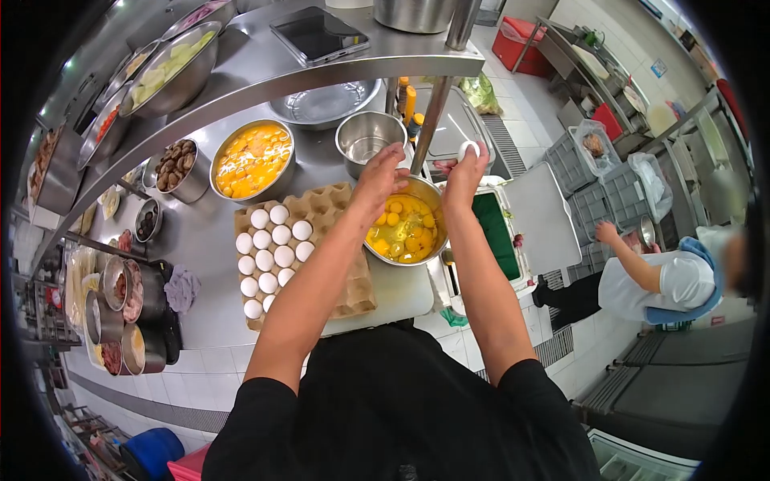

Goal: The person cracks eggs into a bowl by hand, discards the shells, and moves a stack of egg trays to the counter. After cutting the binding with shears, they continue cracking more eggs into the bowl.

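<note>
**White egg (471,149) in our right hand (464,172) near a bowl of yolks (438,253)**

In the head view, we grip the egg between the fingertips of our right hand, at the far side of the bowl of yolks; we cannot tell whether its shell is cracked. Our left hand (380,181) is partly open, fingers loosely bent, beside the empty steel pot (367,144). The bowl of yolks stands just beside the egg carton (358,282), where white eggs (284,256) fill one side. Beyond the carton, a larger bowl of eggs (285,183) rests on the steel surface (208,276). Another person (654,280) stands well apart, on our right.
</note>
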Action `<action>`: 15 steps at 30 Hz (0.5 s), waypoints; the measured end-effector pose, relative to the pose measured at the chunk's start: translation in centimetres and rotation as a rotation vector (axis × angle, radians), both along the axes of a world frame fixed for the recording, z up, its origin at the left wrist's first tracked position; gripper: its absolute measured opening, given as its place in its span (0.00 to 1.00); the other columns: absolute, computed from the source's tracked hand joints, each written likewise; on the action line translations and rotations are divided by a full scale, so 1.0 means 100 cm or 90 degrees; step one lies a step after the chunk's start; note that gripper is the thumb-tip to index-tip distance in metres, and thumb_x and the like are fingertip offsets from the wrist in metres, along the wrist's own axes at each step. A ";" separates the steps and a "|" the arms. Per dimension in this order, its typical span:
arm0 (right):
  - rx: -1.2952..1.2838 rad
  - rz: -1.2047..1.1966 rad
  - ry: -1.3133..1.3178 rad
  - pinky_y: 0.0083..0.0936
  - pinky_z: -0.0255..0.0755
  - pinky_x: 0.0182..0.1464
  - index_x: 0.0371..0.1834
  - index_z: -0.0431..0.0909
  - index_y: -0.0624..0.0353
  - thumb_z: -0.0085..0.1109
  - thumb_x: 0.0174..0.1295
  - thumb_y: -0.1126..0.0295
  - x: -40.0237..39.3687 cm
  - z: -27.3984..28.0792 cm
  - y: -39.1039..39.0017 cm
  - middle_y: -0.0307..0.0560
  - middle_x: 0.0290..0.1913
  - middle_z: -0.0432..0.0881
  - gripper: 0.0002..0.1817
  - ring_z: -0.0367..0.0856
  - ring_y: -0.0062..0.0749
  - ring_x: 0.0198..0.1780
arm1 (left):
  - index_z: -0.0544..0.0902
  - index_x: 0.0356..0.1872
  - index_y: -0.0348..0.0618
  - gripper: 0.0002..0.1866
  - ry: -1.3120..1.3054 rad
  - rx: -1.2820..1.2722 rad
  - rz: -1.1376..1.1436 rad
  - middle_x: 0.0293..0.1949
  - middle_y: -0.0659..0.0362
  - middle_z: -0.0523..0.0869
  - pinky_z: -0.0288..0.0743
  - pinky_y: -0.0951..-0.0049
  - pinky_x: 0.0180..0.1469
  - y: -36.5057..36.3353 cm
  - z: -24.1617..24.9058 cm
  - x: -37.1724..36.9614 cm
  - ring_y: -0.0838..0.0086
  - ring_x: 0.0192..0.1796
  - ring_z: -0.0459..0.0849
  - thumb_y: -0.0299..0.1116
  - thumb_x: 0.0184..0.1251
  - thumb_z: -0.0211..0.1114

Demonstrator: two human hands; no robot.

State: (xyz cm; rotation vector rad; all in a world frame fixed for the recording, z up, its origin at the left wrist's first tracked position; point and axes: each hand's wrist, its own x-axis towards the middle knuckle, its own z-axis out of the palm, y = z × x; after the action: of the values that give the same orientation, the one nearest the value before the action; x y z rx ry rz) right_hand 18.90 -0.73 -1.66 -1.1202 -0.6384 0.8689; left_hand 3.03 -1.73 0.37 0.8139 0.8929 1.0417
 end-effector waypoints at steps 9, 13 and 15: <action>-0.085 0.320 0.192 0.23 0.74 0.33 0.64 0.71 0.56 0.54 0.74 0.64 0.006 0.015 -0.022 0.41 0.41 0.80 0.19 0.76 0.25 0.30 | 0.77 0.65 0.42 0.24 0.244 0.250 -0.119 0.55 0.59 0.82 0.78 0.76 0.46 0.010 -0.001 -0.001 0.79 0.44 0.82 0.29 0.68 0.65; -0.147 0.480 0.120 0.20 0.75 0.32 0.59 0.79 0.58 0.59 0.72 0.63 0.016 0.024 -0.049 0.37 0.36 0.82 0.16 0.78 0.21 0.29 | 0.82 0.59 0.40 0.22 0.223 0.316 -0.245 0.46 0.58 0.88 0.80 0.76 0.46 0.019 -0.010 -0.014 0.79 0.43 0.85 0.24 0.62 0.68; -0.169 0.488 -0.079 0.20 0.75 0.31 0.60 0.78 0.59 0.60 0.72 0.63 0.019 0.026 -0.049 0.37 0.36 0.82 0.18 0.77 0.20 0.29 | 0.85 0.57 0.45 0.22 0.299 0.307 -0.221 0.43 0.59 0.90 0.80 0.75 0.46 0.012 -0.014 -0.018 0.75 0.41 0.88 0.23 0.58 0.69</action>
State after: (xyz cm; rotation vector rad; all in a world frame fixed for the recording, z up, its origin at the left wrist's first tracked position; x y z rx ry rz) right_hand 20.80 -5.66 0.90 -1.1794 -1.1133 1.5795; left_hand 1.18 -0.51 -1.03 1.6062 0.8539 0.7716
